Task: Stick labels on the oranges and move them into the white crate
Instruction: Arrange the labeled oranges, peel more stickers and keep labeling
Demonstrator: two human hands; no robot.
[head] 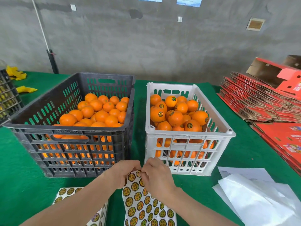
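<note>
Label sheet — white, rows of round black-and-gold stickers.

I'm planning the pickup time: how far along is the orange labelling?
Done: the white crate holds a heap of oranges, several showing labels. In hand: the left hand holds a label sheet while the right hand pinches at its top edge; neither holds fruit. Left: the black crate is well filled with bare oranges, no labels showing.

Red flattened cartons on green table
</note>
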